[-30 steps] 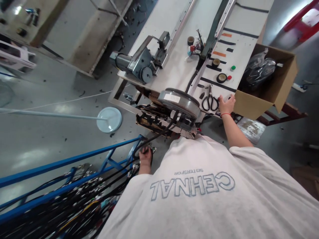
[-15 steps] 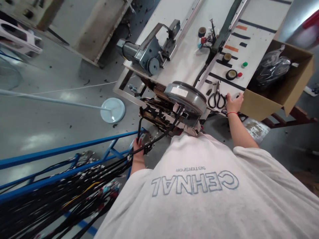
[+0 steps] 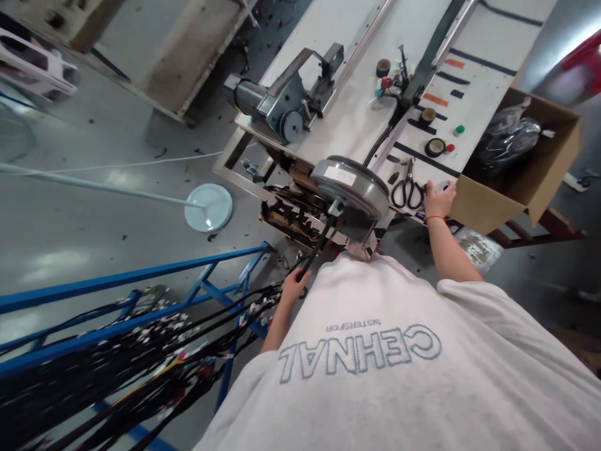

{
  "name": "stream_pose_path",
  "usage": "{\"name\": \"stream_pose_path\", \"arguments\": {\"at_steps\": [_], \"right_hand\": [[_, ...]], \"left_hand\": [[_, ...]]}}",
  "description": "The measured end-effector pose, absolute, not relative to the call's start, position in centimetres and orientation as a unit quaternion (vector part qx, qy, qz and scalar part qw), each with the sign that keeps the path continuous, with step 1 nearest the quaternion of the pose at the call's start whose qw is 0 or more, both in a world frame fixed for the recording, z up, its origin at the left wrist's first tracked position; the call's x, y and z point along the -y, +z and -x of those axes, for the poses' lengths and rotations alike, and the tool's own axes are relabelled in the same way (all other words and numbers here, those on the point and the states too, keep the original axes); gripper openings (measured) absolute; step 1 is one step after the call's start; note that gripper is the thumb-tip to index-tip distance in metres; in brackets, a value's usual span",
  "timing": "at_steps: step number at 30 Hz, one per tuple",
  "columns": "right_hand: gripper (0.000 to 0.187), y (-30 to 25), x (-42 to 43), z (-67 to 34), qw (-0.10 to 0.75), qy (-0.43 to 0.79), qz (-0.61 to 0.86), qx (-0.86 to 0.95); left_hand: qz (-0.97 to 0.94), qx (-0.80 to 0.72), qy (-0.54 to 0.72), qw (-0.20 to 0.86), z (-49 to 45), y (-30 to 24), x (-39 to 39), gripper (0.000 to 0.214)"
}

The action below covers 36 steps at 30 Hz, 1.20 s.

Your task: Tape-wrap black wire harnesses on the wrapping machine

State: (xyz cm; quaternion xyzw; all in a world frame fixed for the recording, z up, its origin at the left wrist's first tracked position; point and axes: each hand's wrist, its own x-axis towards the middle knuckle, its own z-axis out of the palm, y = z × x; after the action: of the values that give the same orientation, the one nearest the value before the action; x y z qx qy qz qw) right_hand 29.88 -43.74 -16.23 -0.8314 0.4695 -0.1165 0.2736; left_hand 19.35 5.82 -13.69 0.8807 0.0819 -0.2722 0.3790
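Note:
My left hand (image 3: 295,285) is closed around a thick black cable (image 3: 320,243) that runs up to a round grey hub motor (image 3: 351,188) at the near edge of the white workbench (image 3: 347,119). My right hand (image 3: 438,196) rests on the bench edge beside black-handled scissors (image 3: 406,191), its fingers curled over something small that I cannot make out. A red string circles that wrist.
A cardboard box (image 3: 516,181) with a black plastic-wrapped bundle stands right of the bench. Tape rolls (image 3: 434,147), a grey motor unit (image 3: 277,109) and a wire cluster lie on the bench. A blue rack (image 3: 126,294) draped with black wire harnesses is on my left. A white disc (image 3: 208,207) lies on the floor.
My left hand has risen from the harness rack toward the hub motor, taking the black cable with it. My right hand stayed on the bench edge.

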Motion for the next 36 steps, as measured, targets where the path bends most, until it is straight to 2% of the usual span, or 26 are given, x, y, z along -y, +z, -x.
{"name": "stream_pose_path", "arguments": {"at_steps": [4, 10, 20, 29, 33, 36], "right_hand": [[0.072, -15.9, 43.3, -29.9, 0.292, -0.120, 0.822, -0.475], [0.074, -16.3, 43.1, -29.8, 0.285, -0.128, 0.827, -0.468], [0.070, -16.3, 42.7, -29.9, 0.293, -0.125, 0.823, -0.470], [0.072, -16.0, 42.4, -29.7, 0.283, -0.130, 0.824, -0.474], [0.066, -16.4, 42.5, -29.7, 0.287, -0.149, 0.818, -0.476], [0.066, -16.6, 42.6, -29.7, 0.289, -0.150, 0.816, -0.478]], "left_hand": [[-0.870, -0.022, -0.255, 0.420, -21.7, -11.4, -2.9, 0.040], [-0.874, -0.025, -0.238, 0.423, -22.7, -9.2, -0.9, 0.045], [-0.893, 0.001, -0.206, 0.400, -25.6, -8.3, 2.8, 0.034], [-0.903, 0.022, -0.204, 0.377, -28.1, -9.2, 4.3, 0.035], [-0.891, -0.008, -0.282, 0.356, -27.1, -11.6, 2.7, 0.039], [-0.868, -0.035, -0.350, 0.351, -25.0, -13.6, 0.3, 0.032]]}}
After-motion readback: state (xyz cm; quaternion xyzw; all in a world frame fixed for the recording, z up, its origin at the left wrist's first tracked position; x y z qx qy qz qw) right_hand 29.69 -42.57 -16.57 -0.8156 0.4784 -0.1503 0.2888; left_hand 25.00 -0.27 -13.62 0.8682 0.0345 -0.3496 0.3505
